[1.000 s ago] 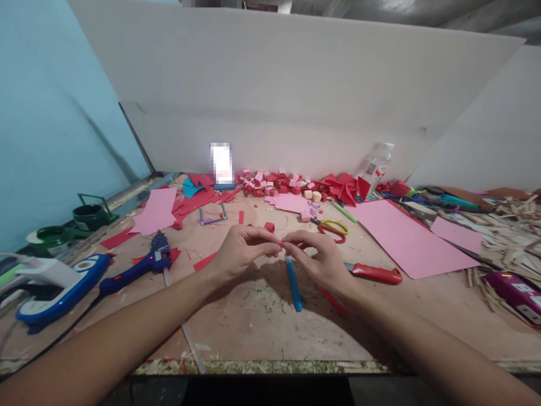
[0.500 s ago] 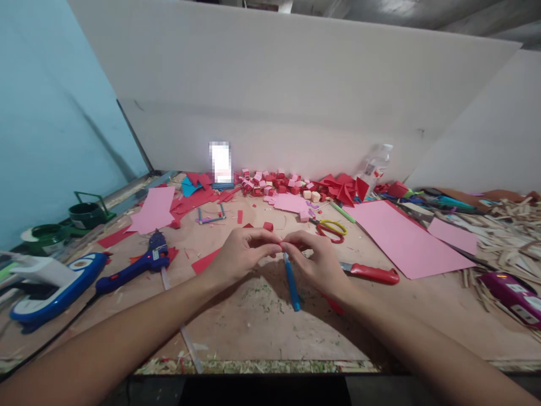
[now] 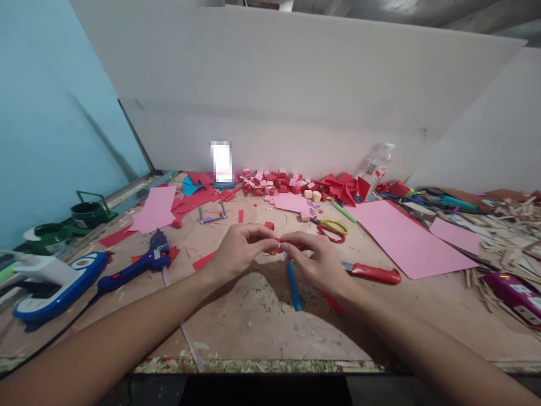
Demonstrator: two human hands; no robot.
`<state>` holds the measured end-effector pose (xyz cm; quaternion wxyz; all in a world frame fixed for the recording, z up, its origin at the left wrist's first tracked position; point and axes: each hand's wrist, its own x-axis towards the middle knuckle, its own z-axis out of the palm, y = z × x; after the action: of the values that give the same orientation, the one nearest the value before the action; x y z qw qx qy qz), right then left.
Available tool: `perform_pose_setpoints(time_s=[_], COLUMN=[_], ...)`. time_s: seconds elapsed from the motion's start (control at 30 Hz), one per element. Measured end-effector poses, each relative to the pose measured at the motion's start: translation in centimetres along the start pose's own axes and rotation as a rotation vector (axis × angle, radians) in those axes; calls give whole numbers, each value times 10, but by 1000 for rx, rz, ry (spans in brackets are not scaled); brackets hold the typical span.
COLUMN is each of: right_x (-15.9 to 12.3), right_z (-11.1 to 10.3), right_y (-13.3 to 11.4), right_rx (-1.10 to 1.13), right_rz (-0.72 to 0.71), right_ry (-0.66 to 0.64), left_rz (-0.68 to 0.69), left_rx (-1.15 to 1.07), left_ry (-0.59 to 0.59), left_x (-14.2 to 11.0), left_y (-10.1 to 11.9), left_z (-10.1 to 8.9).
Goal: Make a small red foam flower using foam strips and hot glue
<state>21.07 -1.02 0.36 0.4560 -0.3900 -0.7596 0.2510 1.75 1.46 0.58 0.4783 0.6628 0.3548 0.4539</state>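
Observation:
Over the middle of the table, the fingertips of my left hand and my right hand pinch a small red piece, apparently paper. Fingers cover most of it, so its shape is unclear. A blue pen-like tool lies below my right hand. Just beyond my fingertips sits a small red paper cube. To the right of my right hand are a red-handled knife and scissors with yellow and red handles. A red strip shows partly under my right wrist.
A blue glue gun and power strip lie left, near green pots. Several red and pink cubes line the back, between a lit phone and a bottle. Pink paper and wood strips are right.
My fingertips have parted slightly, and more of the red piece shows between them. Both hands stay in nearly the same place; the view has shifted very slightly.

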Motion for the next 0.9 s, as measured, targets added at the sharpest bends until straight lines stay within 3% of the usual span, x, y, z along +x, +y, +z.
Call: perform_pose_setpoints(time_s=[0.23, 0.4, 0.77, 0.9], right_x=[1, 1, 1, 2], right_z=[-1, -2, 3, 4], right_y=[2, 3, 7, 5], right_rx=[39, -54, 8, 130], right_rz=[38, -28, 12, 132], right_ry=[-18, -35, -32, 19], left_rz=[-110, -146, -20, -26], left_rx=[-71, -13, -3, -22], left_ry=[-22, -49, -61, -60], left_x=[-3, -1, 1, 1], left_y=[6, 3, -4, -4], left_z=[1, -2, 3, 4])
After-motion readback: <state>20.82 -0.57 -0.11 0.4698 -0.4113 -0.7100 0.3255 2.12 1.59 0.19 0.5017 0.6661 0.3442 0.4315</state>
